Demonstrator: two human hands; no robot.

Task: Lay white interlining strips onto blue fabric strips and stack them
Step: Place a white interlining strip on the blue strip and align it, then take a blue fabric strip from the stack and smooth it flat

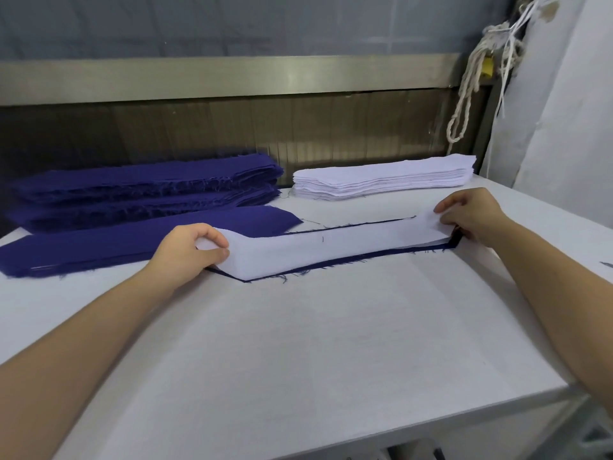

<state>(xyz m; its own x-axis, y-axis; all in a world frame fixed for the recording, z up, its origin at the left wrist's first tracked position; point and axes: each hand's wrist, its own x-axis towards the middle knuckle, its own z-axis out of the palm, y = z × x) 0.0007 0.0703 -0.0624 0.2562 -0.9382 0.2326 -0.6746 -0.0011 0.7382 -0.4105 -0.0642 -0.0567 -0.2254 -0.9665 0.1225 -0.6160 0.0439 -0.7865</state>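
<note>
Bare forearms reach in from the near edge across the white padded desk point(298, 343). Beyond them the left hand point(185, 250) pinches one end of a long white interlining strip point(331, 250), its fingers point(212, 239) curled over the lifted edge, while the right hand point(471, 214) grips the opposite end between thumb and fingers. Stretched between the two hands, the strip lies over a dark blue fabric strip point(348, 259) whose frayed edge peeks out along the near side. Its long axis runs from one hand to the other, rising slightly toward the right hand.

Thin, limp and very light, the interlining sags and creases readily, so I judge a hold at both ends under gentle tension suits it best.

Past the left fingers lies a flat pile of blue strips point(132, 240), then two taller blue stacks point(149, 184). Beyond the right fingers sits a stack of white interlining pieces point(381, 180).
</note>
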